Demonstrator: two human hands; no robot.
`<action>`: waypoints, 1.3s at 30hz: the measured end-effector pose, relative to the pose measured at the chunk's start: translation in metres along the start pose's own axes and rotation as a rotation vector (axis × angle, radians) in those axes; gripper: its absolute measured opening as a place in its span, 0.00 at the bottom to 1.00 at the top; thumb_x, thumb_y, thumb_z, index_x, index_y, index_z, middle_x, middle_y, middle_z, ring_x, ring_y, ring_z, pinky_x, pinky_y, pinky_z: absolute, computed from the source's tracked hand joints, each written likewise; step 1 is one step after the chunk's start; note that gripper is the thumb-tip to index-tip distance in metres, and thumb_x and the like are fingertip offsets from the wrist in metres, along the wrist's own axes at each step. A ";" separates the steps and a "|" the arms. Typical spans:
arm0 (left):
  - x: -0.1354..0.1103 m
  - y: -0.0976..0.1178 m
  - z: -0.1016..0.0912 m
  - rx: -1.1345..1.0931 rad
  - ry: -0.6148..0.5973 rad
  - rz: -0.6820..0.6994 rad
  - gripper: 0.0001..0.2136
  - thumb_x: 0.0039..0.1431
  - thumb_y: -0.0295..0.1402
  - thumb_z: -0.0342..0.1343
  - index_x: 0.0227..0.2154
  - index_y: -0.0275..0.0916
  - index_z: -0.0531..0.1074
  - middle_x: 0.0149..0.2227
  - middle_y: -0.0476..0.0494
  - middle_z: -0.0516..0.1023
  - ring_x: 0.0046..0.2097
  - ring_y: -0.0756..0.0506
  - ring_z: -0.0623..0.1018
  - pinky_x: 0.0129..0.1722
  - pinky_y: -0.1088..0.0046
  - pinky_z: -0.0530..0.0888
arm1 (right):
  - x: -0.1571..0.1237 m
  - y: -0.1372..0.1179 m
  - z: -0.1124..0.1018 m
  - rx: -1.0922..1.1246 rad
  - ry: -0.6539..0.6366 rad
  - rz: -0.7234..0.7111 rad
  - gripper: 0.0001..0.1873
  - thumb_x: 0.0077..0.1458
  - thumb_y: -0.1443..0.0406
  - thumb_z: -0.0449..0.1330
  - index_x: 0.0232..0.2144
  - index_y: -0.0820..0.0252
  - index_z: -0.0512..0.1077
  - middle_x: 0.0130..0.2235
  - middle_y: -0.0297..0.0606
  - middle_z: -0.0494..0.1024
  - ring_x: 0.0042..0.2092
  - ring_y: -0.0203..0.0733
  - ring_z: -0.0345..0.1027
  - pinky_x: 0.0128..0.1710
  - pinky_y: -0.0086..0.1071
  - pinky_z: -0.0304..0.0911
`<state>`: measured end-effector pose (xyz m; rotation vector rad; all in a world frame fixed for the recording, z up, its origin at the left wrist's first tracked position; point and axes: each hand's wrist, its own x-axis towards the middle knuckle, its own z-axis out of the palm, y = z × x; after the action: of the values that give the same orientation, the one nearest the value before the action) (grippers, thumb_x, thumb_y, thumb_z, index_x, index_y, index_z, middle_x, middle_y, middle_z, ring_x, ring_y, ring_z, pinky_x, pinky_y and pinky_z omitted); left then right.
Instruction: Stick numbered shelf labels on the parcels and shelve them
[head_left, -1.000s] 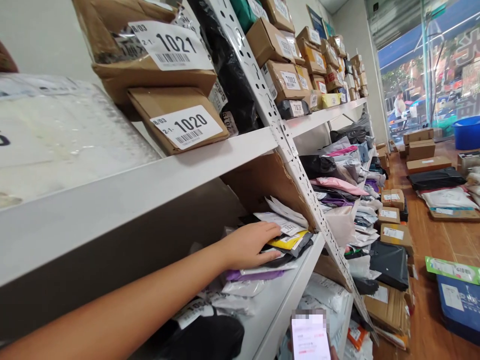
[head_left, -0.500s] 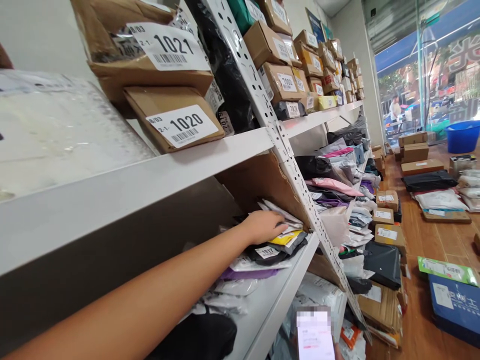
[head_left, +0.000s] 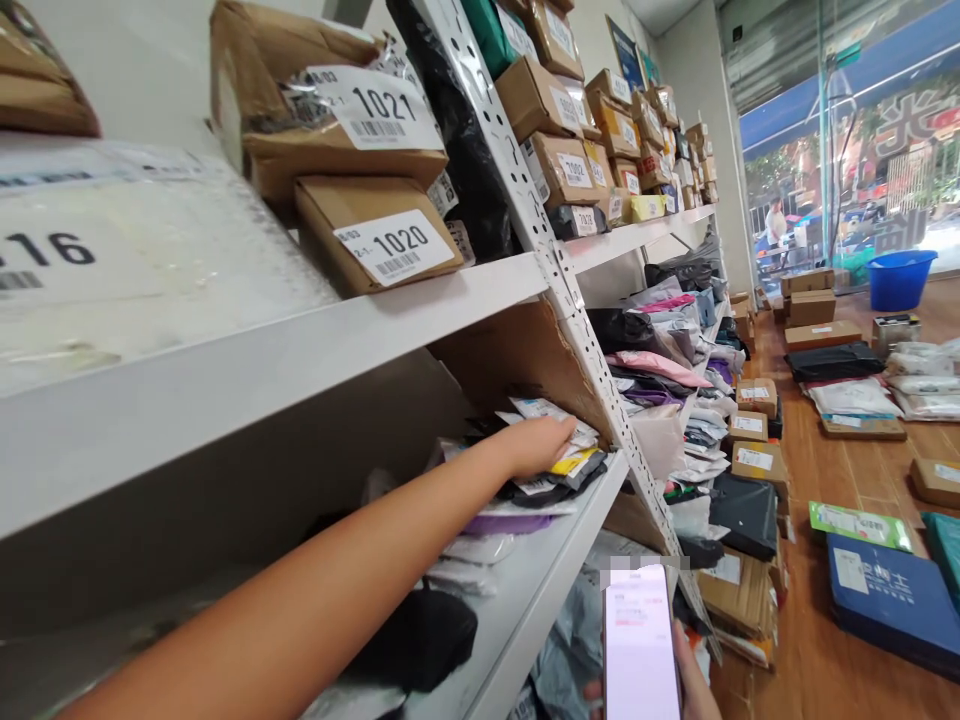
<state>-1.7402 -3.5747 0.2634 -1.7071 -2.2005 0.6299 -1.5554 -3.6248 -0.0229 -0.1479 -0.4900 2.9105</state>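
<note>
My left hand (head_left: 546,445) reaches across the lower shelf to a stack of flat mailing bags. Its fingers are closed at the edge of a white mailing bag (head_left: 541,408) on top; the fingertips are partly hidden. Just below the hand lie a yellow-edged packet (head_left: 576,462) and dark grey mailing bags (head_left: 581,482). A purple bag (head_left: 510,524) shows lower in the stack. At the bottom of the view, my right hand (head_left: 696,680) grips a phone (head_left: 640,640) upright with its lit screen facing me; the screen text is too small to read.
Above the left arm runs a white shelf (head_left: 315,345) with numbered boxes, 1020 (head_left: 397,245) among them. A perforated post (head_left: 600,370) stands right of the stack. Parcels and a blue box (head_left: 892,600) lie on the wooden floor, with a blue tub (head_left: 900,280) farther back.
My left hand has shifted slightly on the stack, and the top white bag's edge sits more exposed. The phone has risen farther into view. The whole view has turned a little.
</note>
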 end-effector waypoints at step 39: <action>-0.360 0.249 0.163 -2.213 -0.092 -0.104 0.48 0.44 0.34 0.69 0.67 0.45 0.50 0.62 0.36 0.69 0.62 0.35 0.71 0.60 0.58 0.69 | -0.175 0.132 0.057 -0.274 0.486 -0.262 0.30 0.49 0.43 0.66 0.44 0.59 0.78 0.47 0.43 0.84 0.54 0.56 0.75 0.56 0.48 0.68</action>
<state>-1.5151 -3.8975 0.0122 -1.6665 -2.6828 -2.6954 -1.4139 -3.8001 -0.0015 -0.7448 -0.7463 2.4210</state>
